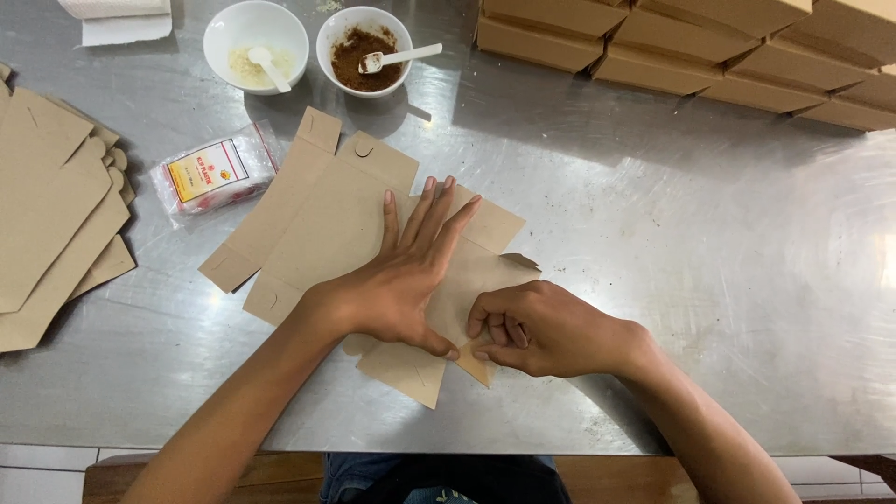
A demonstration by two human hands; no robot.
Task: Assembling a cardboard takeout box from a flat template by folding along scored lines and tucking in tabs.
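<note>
Two hands work one flat kraft box blank [327, 219] at centre frame on the steel surface [709, 280]. Left hand [397, 280] lies open, palm pressing the panel flat. Right hand [537, 329] pinches a side flap [478, 366], creasing it. Folding appears just begun; the crease likely needs firm, even pressure. Folded boxes [709, 51] stack upper right.

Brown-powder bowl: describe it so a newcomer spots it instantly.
Start at the far edge of the steel table, left of the stacked cardboard boxes. Two white bowls sit together; take the right bowl, filled with dark brown powder, unlike the pale-filled left bowl.
</note>
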